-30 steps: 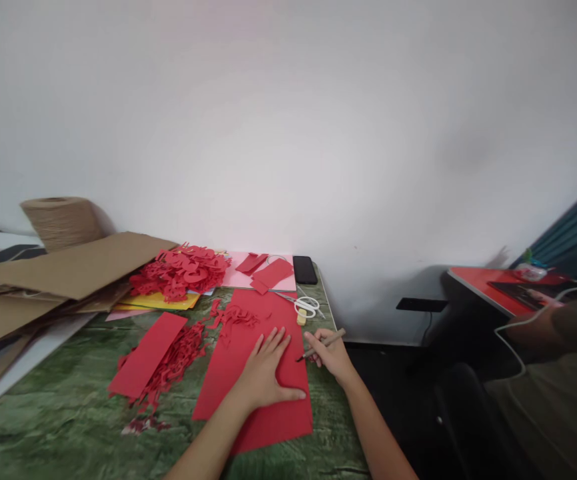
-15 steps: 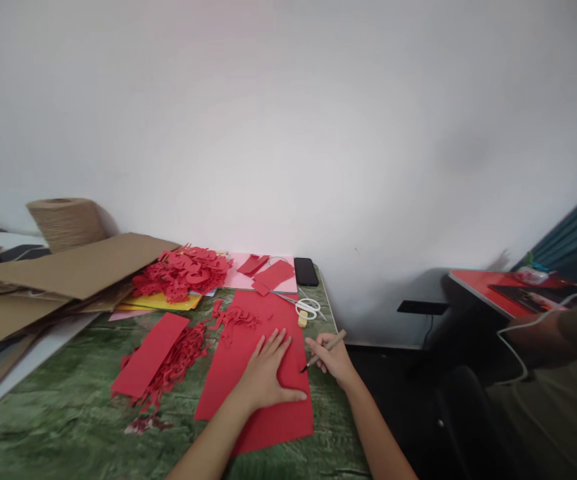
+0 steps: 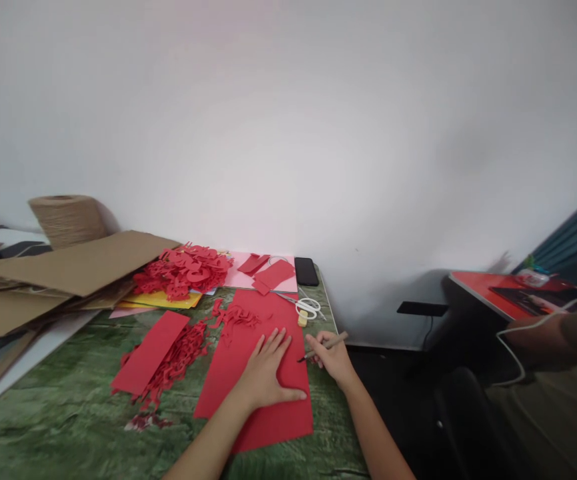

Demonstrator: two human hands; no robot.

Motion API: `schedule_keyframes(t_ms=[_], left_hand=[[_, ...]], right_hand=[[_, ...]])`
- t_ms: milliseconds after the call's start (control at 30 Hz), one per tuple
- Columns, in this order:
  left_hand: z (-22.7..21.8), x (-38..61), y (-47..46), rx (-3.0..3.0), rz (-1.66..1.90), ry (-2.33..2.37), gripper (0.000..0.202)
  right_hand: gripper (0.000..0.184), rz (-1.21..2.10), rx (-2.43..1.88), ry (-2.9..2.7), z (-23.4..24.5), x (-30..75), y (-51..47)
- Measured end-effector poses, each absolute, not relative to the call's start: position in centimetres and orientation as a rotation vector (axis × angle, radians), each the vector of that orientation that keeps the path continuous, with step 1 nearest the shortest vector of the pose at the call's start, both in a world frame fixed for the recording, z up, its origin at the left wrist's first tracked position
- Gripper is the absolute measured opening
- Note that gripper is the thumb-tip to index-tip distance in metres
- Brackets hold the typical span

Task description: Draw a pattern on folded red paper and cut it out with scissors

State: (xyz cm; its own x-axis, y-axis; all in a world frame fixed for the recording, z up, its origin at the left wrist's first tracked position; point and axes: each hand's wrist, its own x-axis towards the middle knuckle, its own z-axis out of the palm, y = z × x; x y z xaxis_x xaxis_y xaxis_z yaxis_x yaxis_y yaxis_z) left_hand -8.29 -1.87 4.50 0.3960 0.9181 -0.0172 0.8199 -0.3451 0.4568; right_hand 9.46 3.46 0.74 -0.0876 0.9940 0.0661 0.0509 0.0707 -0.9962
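Note:
A large sheet of red paper [image 3: 263, 437] lies on the green table. My left hand [image 3: 264, 377] is spread flat on it, fingers pointing away from me and thumb out to the right. At the sheet's right edge, my right hand [image 3: 332, 357] is closed around a tan pen [image 3: 337, 339]. The pen's dark tip is over the paper near its right edge; whether it touches I cannot tell. Small red paper cutouts [image 3: 238, 319] rest on the sheet's far part. Beyond my right hand are white-handled scissors [image 3: 308, 308] and a yellowish eraser [image 3: 302, 319].
Left of the sheet, a red paper strip [image 3: 151, 353] lies on more cutouts. Farther back are a heap of red cutouts [image 3: 188, 270], cardboard sheets [image 3: 78, 267] and a twine spool [image 3: 68, 223]. A black phone [image 3: 306, 272] lies near the wall. At right, another person's arm [image 3: 543, 337] is by a red table [image 3: 483, 288].
The pen's tip has moved slightly away from me and left, its shaft tilting flatter. My left hand stays in place on the red paper.

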Motion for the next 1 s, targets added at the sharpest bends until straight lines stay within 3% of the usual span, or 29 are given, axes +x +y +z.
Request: schedule_keyframes(t_ms=[633,800,1000], left_hand=[[6.5,-7.5,-3.1,2.106,0.095,2.013,0.093],[5.7,-7.9,-2.4,2.142,0.269,1.932,0.074],[6.3,-10.0,-5.7,2.138,0.367,1.990,0.062]], right_hand=[[0.034,0.760,-1.232,-1.106,1.6,10.5,2.0],[0.029,0.835,-1.138,-1.455,1.5,9.5,-2.1],[0.021,0.558,-1.058,-2.100,-0.6,10.2,-7.3]])
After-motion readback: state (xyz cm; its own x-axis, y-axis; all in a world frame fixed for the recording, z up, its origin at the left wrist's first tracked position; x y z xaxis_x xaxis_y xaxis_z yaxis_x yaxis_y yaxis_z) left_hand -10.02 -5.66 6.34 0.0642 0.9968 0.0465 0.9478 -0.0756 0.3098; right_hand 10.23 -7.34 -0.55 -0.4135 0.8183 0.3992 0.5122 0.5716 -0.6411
